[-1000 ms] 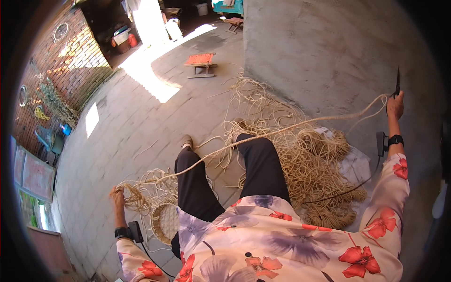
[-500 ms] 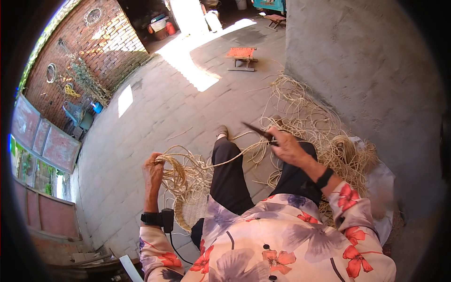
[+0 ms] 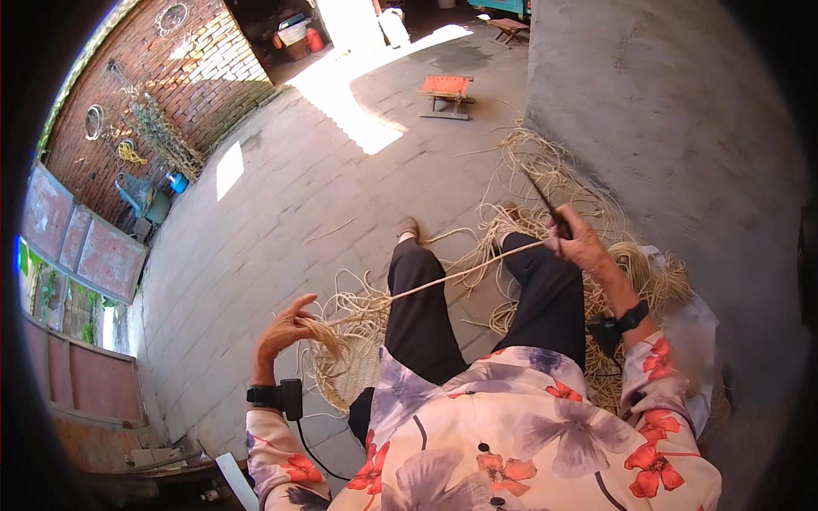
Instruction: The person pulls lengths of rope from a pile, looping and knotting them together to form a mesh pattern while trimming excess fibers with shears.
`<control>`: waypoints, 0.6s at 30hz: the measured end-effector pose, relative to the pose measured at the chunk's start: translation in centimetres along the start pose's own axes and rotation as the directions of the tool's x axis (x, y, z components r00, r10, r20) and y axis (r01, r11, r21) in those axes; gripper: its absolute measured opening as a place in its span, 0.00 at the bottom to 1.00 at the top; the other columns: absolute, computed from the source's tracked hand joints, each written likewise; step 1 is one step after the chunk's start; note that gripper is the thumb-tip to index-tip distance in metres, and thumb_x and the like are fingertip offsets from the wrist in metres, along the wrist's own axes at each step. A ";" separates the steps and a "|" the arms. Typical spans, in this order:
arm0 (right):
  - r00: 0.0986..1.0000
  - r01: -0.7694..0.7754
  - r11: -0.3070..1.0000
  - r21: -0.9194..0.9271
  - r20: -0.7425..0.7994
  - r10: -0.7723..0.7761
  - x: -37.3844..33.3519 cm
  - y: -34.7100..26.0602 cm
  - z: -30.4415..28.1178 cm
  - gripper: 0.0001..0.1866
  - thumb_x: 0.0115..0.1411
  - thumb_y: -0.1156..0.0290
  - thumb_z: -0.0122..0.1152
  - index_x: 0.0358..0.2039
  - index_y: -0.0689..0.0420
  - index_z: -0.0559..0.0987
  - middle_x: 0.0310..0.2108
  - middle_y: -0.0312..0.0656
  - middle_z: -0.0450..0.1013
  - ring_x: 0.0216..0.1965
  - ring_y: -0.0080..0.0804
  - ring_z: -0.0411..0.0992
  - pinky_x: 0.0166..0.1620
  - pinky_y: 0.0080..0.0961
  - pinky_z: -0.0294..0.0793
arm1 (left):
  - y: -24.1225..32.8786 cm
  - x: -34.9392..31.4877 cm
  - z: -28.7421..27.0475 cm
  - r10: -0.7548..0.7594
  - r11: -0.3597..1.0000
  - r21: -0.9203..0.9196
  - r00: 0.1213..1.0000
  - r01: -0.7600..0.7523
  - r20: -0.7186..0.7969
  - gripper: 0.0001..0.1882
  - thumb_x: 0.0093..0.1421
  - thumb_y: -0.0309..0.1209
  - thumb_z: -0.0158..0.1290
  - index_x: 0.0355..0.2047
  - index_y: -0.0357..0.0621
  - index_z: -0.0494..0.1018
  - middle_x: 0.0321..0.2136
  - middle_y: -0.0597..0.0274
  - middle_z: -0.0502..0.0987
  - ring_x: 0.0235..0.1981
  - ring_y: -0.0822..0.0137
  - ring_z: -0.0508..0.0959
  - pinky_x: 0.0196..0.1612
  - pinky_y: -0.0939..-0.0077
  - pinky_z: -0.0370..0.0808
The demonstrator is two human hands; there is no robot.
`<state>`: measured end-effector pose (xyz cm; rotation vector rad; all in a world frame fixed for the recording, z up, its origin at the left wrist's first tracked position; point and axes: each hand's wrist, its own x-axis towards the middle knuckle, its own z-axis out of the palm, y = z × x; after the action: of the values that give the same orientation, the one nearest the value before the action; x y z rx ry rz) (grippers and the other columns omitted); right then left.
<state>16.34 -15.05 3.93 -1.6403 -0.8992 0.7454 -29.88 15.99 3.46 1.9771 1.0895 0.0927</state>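
My left hand (image 3: 285,330) is closed round a coiled bundle of pale straw-coloured cord (image 3: 322,337), its index finger lifted off. From this bundle a single strand (image 3: 460,274) runs taut across my knees to my right hand (image 3: 583,243). That hand grips dark scissors (image 3: 545,203) with the blades together, pointing up and away; the strand meets the hand at its fingers. Below my left hand, a woven basket (image 3: 362,375) stands beside my left leg with loose loops of cord over it. How the right fingers sit on the cord is partly hidden.
A large tangled heap of cord (image 3: 635,277) spreads right of my legs along a grey wall (image 3: 673,111). An orange-topped folding stool (image 3: 446,88) stands ahead on the paved floor (image 3: 290,255). Far left are a brick wall (image 3: 200,85) and a watering can (image 3: 143,196).
My right hand has moved right and slightly up, drawing the strand straighter; the scissors now point more upward. My left hand has dropped a little, its index finger now extended.
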 end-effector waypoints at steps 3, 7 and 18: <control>0.980 0.123 0.985 -0.119 -0.143 -0.139 -2.5 -3.0 -4.4 0.11 0.55 0.79 0.58 0.36 0.54 0.69 0.23 0.25 0.64 0.24 0.09 0.62 0.26 0.11 0.62 | 4.6 0.3 0.2 0.149 0.986 -0.100 0.970 -0.132 0.191 0.31 0.49 0.31 0.59 0.55 0.52 0.67 0.51 0.56 0.71 0.53 0.62 0.69 0.55 0.63 0.65; 0.960 0.118 0.983 -0.140 -0.236 -0.149 -5.5 -4.8 -7.7 0.11 0.54 0.79 0.58 0.36 0.53 0.68 0.25 0.25 0.63 0.25 0.10 0.62 0.28 0.11 0.62 | 11.2 3.4 6.7 0.455 0.885 -0.156 0.887 -0.440 0.080 0.26 0.55 0.35 0.56 0.55 0.51 0.67 0.52 0.56 0.71 0.53 0.61 0.70 0.54 0.64 0.65; 0.908 -0.245 0.963 -0.116 -0.375 0.186 -8.5 -2.0 -11.2 0.17 0.59 0.61 0.60 0.46 0.54 0.72 0.17 0.28 0.66 0.14 0.12 0.64 0.17 0.10 0.63 | 10.0 6.2 12.5 0.366 0.930 -0.051 0.931 -0.365 0.015 0.14 0.61 0.36 0.48 0.32 0.39 0.78 0.20 0.57 0.74 0.24 0.68 0.73 0.30 0.75 0.69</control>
<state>20.94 -27.61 8.69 -1.9650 -0.5280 0.5004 -14.12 9.87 0.72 2.1117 0.6844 0.2898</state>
